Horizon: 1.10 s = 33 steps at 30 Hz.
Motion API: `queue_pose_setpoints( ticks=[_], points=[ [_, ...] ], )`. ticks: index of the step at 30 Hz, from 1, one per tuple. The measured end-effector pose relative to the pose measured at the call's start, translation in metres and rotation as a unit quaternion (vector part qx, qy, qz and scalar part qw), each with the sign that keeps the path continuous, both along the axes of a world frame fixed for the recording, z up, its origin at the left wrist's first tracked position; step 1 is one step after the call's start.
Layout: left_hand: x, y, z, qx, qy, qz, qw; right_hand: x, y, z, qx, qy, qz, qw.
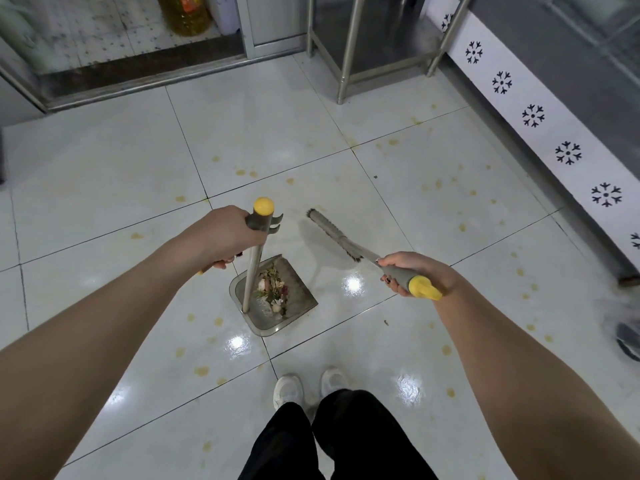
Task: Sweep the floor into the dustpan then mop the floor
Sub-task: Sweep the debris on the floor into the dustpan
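A grey dustpan (pixel 298 308) stands on the white tiled floor (pixel 104 168) in front of my feet, holding a heap of food scraps and debris (pixel 272 289). Its upright metal handle (pixel 252 271) ends in a grey grip with a yellow cap, and my left hand (pixel 221 237) grips it near the top. My right hand (pixel 412 271) holds the grey and yellow handle of a broom (pixel 334 235). The broom head points up and left, lifted above the floor to the right of the dustpan.
Yellowish stains dot the floor tiles all around. Steel table legs (pixel 348 64) stand at the back centre. A white wall strip with black snowflake marks (pixel 568 152) runs along the right. A yellow oil bottle (pixel 188 15) sits behind a sliding door track at the back left. A grey shoe (pixel 628 341) shows at the right edge.
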State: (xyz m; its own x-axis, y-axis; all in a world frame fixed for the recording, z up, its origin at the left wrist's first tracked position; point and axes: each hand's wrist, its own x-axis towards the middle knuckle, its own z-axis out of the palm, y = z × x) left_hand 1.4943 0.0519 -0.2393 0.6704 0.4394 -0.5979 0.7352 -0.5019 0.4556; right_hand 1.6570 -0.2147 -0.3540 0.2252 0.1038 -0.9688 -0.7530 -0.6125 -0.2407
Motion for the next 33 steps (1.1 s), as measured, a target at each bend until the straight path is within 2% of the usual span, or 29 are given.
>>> queue_pose_setpoints(
  ticks=[7,12,18,25,29,33],
  points=[
    [0.034,0.014,0.001,0.002,0.012,0.006,1.000,0.060,-0.010,-0.002,0.035,-0.104,-0.024,0.994],
    [0.068,0.013,0.001,0.004,0.036,0.019,0.999,0.128,-0.006,-0.011,0.034,-0.122,0.006,0.992],
    [0.106,0.000,0.005,0.020,0.044,0.019,0.999,0.165,-0.006,-0.027,-0.003,-0.074,0.060,0.995],
    [0.128,-0.015,0.008,0.018,0.054,0.008,0.998,0.132,-0.007,-0.031,-0.029,0.050,0.055,0.997],
    [0.130,-0.017,0.009,0.020,0.059,0.003,0.998,0.121,-0.001,-0.023,-0.001,0.047,-0.009,0.999],
    [0.122,-0.010,0.010,0.006,0.070,-0.002,0.998,0.116,-0.017,-0.021,-0.011,0.038,-0.045,0.998]
  ],
)
